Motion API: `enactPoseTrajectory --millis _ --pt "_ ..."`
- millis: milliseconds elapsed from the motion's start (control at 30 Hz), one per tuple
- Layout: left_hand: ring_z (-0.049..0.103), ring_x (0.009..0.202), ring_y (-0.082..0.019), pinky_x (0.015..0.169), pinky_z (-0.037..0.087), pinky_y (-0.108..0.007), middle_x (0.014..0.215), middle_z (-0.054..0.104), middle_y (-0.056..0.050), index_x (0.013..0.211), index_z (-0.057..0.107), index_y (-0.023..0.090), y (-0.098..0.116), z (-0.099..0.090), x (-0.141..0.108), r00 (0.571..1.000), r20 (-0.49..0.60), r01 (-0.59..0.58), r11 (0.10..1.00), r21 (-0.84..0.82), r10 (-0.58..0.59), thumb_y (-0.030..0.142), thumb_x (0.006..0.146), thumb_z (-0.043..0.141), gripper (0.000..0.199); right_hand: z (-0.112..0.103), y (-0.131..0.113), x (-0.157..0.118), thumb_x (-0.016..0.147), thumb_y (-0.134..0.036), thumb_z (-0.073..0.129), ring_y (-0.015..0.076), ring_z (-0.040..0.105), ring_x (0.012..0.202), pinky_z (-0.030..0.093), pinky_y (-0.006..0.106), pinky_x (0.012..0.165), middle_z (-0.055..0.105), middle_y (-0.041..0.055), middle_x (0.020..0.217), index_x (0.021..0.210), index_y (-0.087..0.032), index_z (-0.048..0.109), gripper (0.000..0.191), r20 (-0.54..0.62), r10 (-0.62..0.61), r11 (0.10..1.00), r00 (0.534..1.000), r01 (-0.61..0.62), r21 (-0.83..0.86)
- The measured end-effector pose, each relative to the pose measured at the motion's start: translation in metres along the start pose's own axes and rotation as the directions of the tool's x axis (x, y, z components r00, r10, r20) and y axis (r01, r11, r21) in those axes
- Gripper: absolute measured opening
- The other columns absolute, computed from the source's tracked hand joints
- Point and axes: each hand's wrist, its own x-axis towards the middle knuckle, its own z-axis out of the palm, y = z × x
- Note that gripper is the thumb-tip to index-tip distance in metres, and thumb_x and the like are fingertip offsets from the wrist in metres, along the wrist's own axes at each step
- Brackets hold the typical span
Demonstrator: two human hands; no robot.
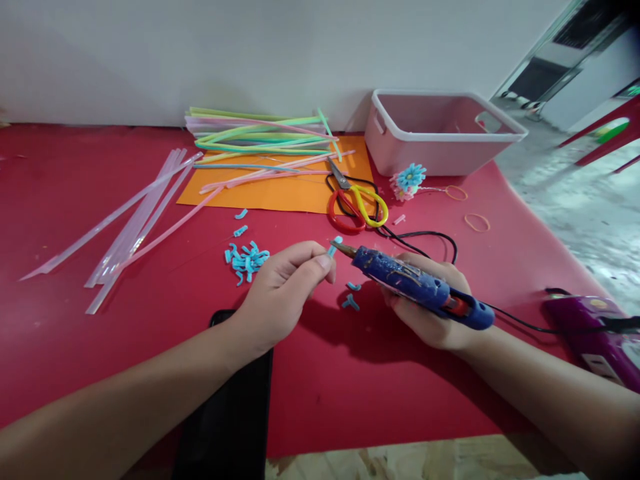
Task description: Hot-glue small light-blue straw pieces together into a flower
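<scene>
Between the thumb and fingers of my left hand [290, 287] is a small light-blue straw piece [333, 247], pinched with its tip sticking up. My right hand [435, 307] is wrapped round a dark-blue hot glue gun [405, 277], whose metal nozzle meets or nearly meets the top of that piece. Left of my left hand lies a pile of cut blue straw pieces [247, 260], with two loose ones just behind it. A couple more blue pieces [351, 302] rest on the red table below the nozzle.
Red-and-yellow scissors [357, 207] and many coloured straws [265, 137] lie on an orange sheet [300, 200]. Clear straws [135, 227] spread leftward. A pink bin [415, 150], blue straw flower [411, 176], rubber bands, purple power strip [590, 333] and black phone-like slab [227, 420] surround my hands.
</scene>
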Motion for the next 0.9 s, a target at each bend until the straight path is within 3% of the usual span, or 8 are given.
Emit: enactPoseTrajectory --millis 433,900 --pt "0.032 0.057 -0.012 0.055 0.026 -0.028 0.062 0.041 0.004 0.071 0.059 0.021 -0.0021 -0.0002 -0.001 0.999 -0.012 0.037 0.999 -0.009 -0.037 0.032 0.094 0.055 0.026 -0.0015 -0.0027 0.0 0.076 -0.012 0.063 0.0126 0.055 0.052 0.044 0.026 0.049 0.062 -0.0017 0.066 0.082 -0.023 0.057 0.014 0.014 -0.032 0.999 0.999 0.032 -0.003" --pt "0.033 0.056 -0.012 0.054 0.027 -0.028 0.063 0.044 0.004 0.07 0.058 0.021 -0.0002 0.0004 -0.0006 1.0 -0.003 -0.01 1.0 0.016 0.01 0.028 0.094 0.054 0.026 -0.001 -0.0019 0.0011 0.077 -0.013 0.064 0.0139 0.057 0.055 0.045 0.027 0.05 0.063 -0.0006 0.067 0.081 -0.023 0.058 0.012 0.004 0.012 1.0 1.0 -0.012 -0.022"
